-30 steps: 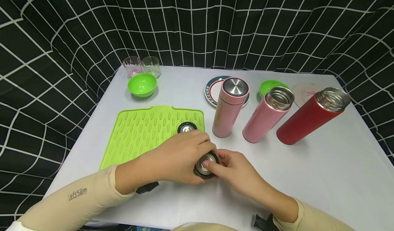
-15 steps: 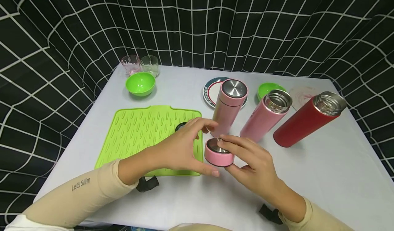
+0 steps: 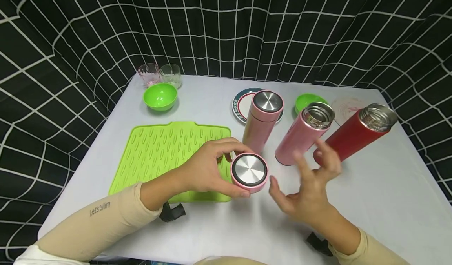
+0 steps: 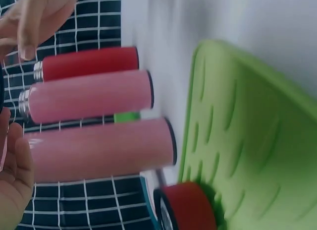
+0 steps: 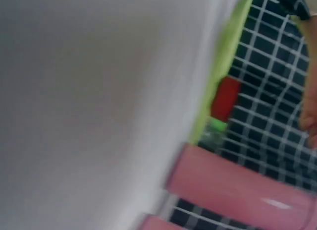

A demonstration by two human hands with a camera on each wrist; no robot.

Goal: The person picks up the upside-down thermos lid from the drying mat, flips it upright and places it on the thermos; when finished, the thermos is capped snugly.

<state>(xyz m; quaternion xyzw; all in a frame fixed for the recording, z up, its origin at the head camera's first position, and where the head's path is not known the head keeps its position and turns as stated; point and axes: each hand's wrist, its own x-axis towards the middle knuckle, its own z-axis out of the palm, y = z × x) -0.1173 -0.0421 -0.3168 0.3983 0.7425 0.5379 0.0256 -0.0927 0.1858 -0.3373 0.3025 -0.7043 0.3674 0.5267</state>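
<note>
In the head view my left hand (image 3: 208, 169) grips a pink bottle lid (image 3: 250, 170) by its side, the steel top facing up. My right hand (image 3: 312, 186) is apart from the lid, fingers spread and blurred, in front of an uncapped pink thermos bottle (image 3: 298, 141) and an uncapped red thermos bottle (image 3: 353, 133). Left of those stands another pink thermos bottle (image 3: 262, 127) with its lid on. A red lid (image 4: 190, 205) sits at the edge of the green mat (image 4: 247, 141) in the left wrist view; my left hand hides it in the head view.
A green bowl (image 3: 160, 97) and two clear glasses (image 3: 171, 76) stand at the back left. Behind the bottles are a blue-rimmed plate (image 3: 240, 105), a second green bowl (image 3: 305, 99) and a clear plate (image 3: 347, 107). A dark gridded cloth (image 3: 219, 29) surrounds the white table.
The pink lid has been turned from underside up to steel top up. My right hand has let go of it and moved right; my left hand now holds it alone.
</note>
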